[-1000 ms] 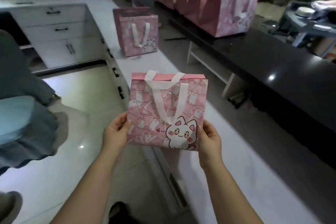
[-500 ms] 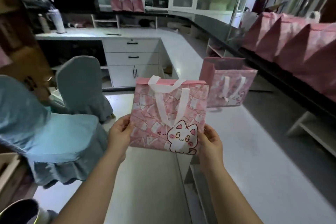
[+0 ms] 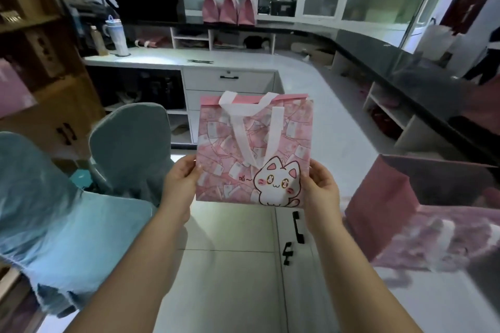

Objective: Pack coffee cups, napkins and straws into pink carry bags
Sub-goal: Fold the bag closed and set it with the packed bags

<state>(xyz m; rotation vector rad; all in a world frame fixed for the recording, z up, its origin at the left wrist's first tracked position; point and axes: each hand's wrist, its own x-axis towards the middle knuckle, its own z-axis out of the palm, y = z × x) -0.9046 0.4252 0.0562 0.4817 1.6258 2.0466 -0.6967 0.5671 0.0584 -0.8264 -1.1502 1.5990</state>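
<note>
Pink cat-print carry bag [image 3: 254, 151], flat, upright: left hand [image 3: 180, 184] grasps left edge, right hand [image 3: 322, 189] grasps right edge.

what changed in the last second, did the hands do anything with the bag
The person turned left. The open pink bag on the counter, a second ago beyond the held bag to its left, is now close on its right, and the blue chairs show more fully. The left hand and right hand still pinch the flat, upright cat bag by its lower side edges.
</note>
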